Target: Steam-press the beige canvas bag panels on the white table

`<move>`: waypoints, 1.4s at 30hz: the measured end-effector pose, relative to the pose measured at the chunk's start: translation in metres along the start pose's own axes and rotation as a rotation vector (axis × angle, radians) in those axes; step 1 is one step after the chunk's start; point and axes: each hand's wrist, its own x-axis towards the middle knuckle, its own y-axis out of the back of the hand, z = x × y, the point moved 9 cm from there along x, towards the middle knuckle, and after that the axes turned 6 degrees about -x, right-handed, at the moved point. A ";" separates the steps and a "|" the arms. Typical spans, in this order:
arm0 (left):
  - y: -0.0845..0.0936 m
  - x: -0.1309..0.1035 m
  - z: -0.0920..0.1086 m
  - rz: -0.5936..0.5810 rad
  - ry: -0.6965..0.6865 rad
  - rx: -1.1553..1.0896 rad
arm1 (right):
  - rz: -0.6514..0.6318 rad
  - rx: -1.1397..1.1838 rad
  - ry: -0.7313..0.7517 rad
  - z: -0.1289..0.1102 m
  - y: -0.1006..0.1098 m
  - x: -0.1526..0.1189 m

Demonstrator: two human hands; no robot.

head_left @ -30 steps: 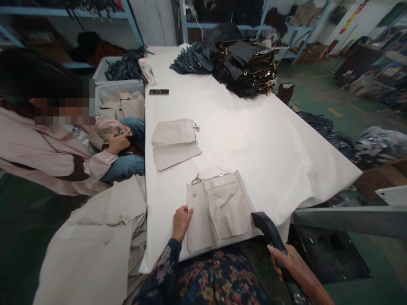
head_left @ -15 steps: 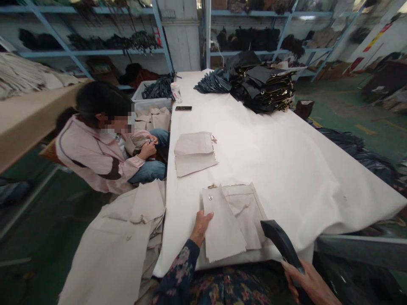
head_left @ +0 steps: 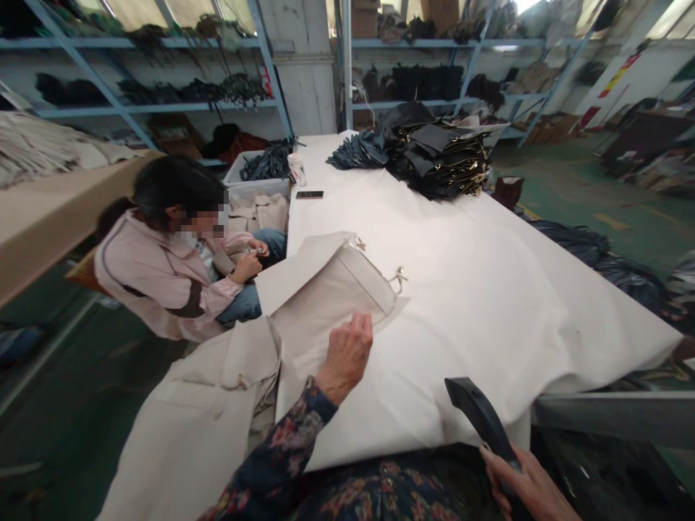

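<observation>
My left hand (head_left: 347,356) is closed at the lower right edge of a beige bag panel (head_left: 331,300), its fingertips mostly hidden from me. This panel is tilted, its left flap raised, with small metal clasps (head_left: 400,276) along its far right side. It covers the spot where another beige piece lay. Down at the lower right, my right hand (head_left: 524,481) grips a black curved tube-like tool (head_left: 478,412) with a slanted end, held over the table's near edge.
A white-covered table (head_left: 461,289) bears a phone (head_left: 309,195), a cup (head_left: 297,170) and a pile of black bags (head_left: 439,155). To the left a co-worker (head_left: 157,268) sits working on a small piece. Beige pieces (head_left: 184,412) hang in a stack at the near left.
My left hand has moved up and left, carrying the beige panel from the near edge over the other piece. The black tool in my right hand has stayed put.
</observation>
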 end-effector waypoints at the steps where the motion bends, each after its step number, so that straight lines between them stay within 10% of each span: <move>1: -0.025 -0.008 0.014 -0.018 -0.030 -0.019 | 0.005 0.001 -0.006 0.001 0.000 -0.003; 6: -0.141 -0.064 0.064 -0.116 -0.166 -0.168 | 0.006 -0.060 0.024 -0.007 0.001 -0.018; 10: -0.175 -0.094 0.060 -0.106 -0.219 -0.287 | -0.005 -0.055 0.014 -0.007 -0.005 -0.023; 26: -0.200 -0.099 0.025 -0.007 -0.173 -0.399 | -0.151 0.001 0.035 -0.036 -0.069 0.029; 37: -0.196 -0.097 0.024 -0.002 -0.169 -0.391 | 0.034 -0.071 0.014 -0.043 -0.032 0.024; 42: -0.195 -0.098 0.024 -0.013 -0.169 -0.377 | -0.039 -0.046 0.027 -0.039 -0.050 0.007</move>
